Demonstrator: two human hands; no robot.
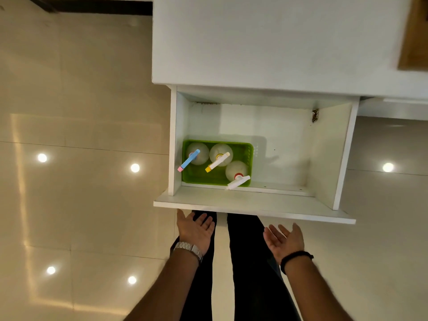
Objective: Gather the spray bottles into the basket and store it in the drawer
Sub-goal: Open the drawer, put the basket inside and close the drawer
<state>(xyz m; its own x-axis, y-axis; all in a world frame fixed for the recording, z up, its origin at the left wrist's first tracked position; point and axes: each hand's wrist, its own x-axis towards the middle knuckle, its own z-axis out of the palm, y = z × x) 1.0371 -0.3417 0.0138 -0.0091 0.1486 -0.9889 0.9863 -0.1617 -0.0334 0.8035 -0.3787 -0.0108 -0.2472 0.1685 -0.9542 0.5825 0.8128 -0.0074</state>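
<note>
A green basket (247, 151) sits in the near left corner of the pulled-out white drawer (252, 203). Three clear spray bottles stand upright inside it: one with a blue and pink head (188, 160), one with a white and yellow head (217, 161), one with a white and red head (238, 180). My left hand (195, 229) is open, palm up, just below the drawer's front panel at its left end. My right hand (283, 239) is open too, palm up, a little below the front panel and apart from it.
The drawer juts out from a white cabinet top (266, 42). A wooden board (414, 38) lies at the cabinet's far right. Glossy beige floor tiles (81, 181) with lamp reflections spread on both sides. My dark-trousered legs (245, 262) stand right under the drawer front.
</note>
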